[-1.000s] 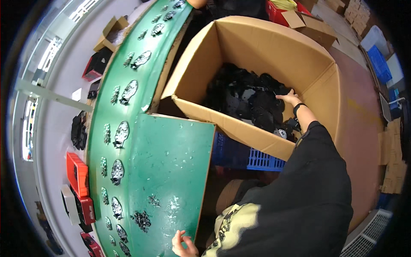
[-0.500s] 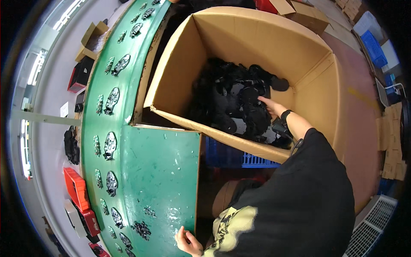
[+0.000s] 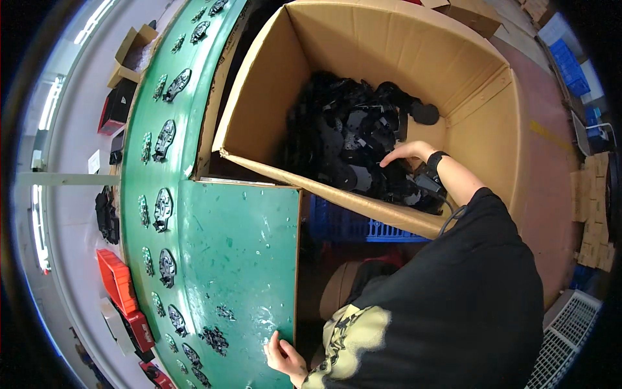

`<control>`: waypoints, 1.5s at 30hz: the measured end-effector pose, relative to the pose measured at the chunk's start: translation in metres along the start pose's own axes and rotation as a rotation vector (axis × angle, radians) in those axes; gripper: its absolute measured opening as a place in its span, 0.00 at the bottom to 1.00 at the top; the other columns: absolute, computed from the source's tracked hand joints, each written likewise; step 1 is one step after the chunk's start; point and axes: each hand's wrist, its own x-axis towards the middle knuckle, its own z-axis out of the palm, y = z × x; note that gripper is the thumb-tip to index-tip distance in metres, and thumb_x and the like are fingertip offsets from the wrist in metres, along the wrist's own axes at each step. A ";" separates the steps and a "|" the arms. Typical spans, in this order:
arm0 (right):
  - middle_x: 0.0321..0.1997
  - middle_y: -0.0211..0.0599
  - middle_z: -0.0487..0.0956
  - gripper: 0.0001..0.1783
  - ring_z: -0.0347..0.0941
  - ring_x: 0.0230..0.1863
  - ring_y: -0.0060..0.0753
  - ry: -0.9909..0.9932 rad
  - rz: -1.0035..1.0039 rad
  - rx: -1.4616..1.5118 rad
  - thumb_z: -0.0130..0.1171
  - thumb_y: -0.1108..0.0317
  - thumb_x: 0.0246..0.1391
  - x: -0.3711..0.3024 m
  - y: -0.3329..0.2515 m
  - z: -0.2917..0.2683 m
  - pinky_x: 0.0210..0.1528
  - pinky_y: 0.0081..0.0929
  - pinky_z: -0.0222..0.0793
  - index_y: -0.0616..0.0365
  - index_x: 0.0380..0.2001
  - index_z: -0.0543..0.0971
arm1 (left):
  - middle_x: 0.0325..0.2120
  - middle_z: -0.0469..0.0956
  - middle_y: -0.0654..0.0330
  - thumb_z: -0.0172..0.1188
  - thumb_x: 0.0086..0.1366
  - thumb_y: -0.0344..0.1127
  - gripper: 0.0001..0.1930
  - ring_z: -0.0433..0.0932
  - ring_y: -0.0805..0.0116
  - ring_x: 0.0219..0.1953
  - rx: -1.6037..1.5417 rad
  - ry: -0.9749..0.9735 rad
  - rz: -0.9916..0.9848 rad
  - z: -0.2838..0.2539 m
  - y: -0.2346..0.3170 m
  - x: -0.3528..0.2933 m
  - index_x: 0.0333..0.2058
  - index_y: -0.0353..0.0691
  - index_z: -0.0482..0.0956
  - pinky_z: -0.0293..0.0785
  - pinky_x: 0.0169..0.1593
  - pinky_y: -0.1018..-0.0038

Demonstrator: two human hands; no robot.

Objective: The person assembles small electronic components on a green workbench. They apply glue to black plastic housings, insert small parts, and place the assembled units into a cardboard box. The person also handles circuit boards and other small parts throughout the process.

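Your right hand (image 3: 414,152) is dipping lower toward the near wall of the cardboard box (image 3: 395,42) than it was half a second ago, when it was sitting closer to the round black piece (image 3: 425,114) on the far right; your left hand (image 3: 285,361) is staying by the edge of the green bench (image 3: 249,243). The loose black plastic parts (image 3: 353,155) are lying heaped on the box floor, and your right forefinger is pointing in at the pile's right side. Whether that hand is gripping a part I cannot tell, as its other fingers are partly hidden. Your left hand is hanging loosely curled, with nothing visible in it. Since the parts are overlapping, you are probably doing best by picking a topmost one, pinching its rim and easing it free rather than tugging. Keep watching the dark cable (image 3: 446,225) that is looping beside your right forearm at the box rim; it could be snagging as you are lifting. Your left hand is staying well placed if it is keeping clear of the small black pieces (image 3: 214,339) clustering on the bench.
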 end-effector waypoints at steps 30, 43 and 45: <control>0.68 0.70 0.61 0.71 0.64 0.67 0.58 0.340 0.035 -0.387 0.61 0.28 0.41 0.008 -0.082 0.073 0.67 0.53 0.57 0.76 0.69 0.46 | 0.26 0.73 0.54 0.53 0.63 0.21 0.12 0.69 0.60 0.25 0.045 0.026 0.031 0.002 0.000 0.004 0.44 0.33 0.80 0.64 0.29 0.68; 0.72 0.66 0.56 0.79 0.54 0.73 0.58 0.292 -0.197 0.132 0.66 0.23 0.32 -0.010 -0.112 0.082 0.72 0.38 0.53 0.77 0.69 0.44 | 0.28 0.76 0.52 0.53 0.64 0.22 0.11 0.73 0.56 0.27 0.031 0.028 0.005 0.000 0.009 0.006 0.42 0.33 0.80 0.68 0.31 0.66; 0.70 0.72 0.55 0.81 0.56 0.72 0.61 0.290 -0.199 0.077 0.67 0.22 0.30 -0.005 -0.123 0.078 0.71 0.37 0.55 0.80 0.68 0.44 | 0.28 0.76 0.51 0.53 0.64 0.22 0.10 0.73 0.56 0.27 0.035 0.027 0.007 0.000 0.009 0.007 0.42 0.33 0.80 0.68 0.31 0.66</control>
